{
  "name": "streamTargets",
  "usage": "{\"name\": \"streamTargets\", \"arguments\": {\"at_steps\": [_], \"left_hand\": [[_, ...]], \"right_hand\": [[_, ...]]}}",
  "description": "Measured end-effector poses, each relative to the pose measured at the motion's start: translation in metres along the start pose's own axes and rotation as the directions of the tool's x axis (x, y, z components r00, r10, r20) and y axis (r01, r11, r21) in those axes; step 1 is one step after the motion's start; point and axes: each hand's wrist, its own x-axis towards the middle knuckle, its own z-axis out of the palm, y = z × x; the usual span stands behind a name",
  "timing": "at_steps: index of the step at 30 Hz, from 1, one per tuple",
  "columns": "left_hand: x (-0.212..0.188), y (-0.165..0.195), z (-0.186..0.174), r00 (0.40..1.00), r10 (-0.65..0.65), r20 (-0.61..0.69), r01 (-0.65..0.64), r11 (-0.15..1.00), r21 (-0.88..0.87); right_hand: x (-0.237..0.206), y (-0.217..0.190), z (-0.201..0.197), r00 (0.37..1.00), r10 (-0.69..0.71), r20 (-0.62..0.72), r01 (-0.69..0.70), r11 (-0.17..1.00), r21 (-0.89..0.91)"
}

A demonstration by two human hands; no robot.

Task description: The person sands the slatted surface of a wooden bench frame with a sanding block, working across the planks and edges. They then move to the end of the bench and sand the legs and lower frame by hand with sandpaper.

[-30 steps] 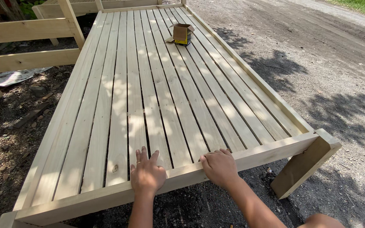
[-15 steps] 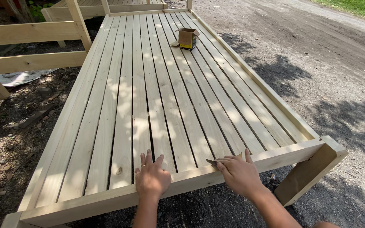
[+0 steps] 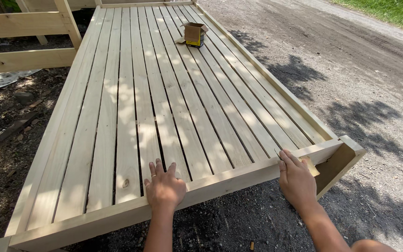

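Observation:
A long platform of pale wooden slats stretches away from me. Its near end rail runs across in front of me. My left hand lies flat on that rail with fingers spread and nothing in it. My right hand is further right on the same rail, near the corner. It presses a small tan sheet, apparently sandpaper, against the wood. Only one corner of the sheet shows past my fingers.
A small open cardboard box stands on the slats at the far end. A wooden rail frame stands at the upper left over dark soil. A gravel road runs along the right side. A thick corner board juts out at the near right.
My right hand has slid to the right along the end rail toward the corner, and the tan sheet now shows under it. My left hand has stayed on the rail.

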Motion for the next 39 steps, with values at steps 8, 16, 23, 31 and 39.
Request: {"name": "streamTargets", "arguments": {"at_steps": [8, 16, 23, 31, 39], "left_hand": [[0.008, -0.007, 0.012, 0.999, -0.014, 0.043, 0.01, 0.995, 0.097], [0.034, -0.02, 0.038, 0.991, -0.114, 0.077, 0.105, 0.989, 0.109], [0.053, -0.043, 0.051, 0.997, -0.05, -0.058, 0.058, 0.989, 0.138], [0.053, -0.044, 0.043, 0.957, -0.04, -0.286, 0.027, 0.998, -0.051], [0.004, 0.202, 0.143, 0.689, 0.438, -0.577, -0.469, 0.877, 0.106]], "right_hand": [[-0.084, -0.078, 0.13, 0.833, -0.553, 0.036, 0.524, 0.807, 0.273], [0.037, 0.104, 0.004, 0.948, -0.083, -0.306, 0.063, 0.995, -0.074], [-0.041, -0.022, 0.096, 0.855, -0.508, -0.108, 0.517, 0.809, 0.28], [0.065, 0.218, -0.019, 0.893, -0.389, -0.228, 0.389, 0.92, -0.046], [0.038, 0.294, -0.035, 0.848, -0.155, -0.507, 0.23, 0.969, 0.089]]}}
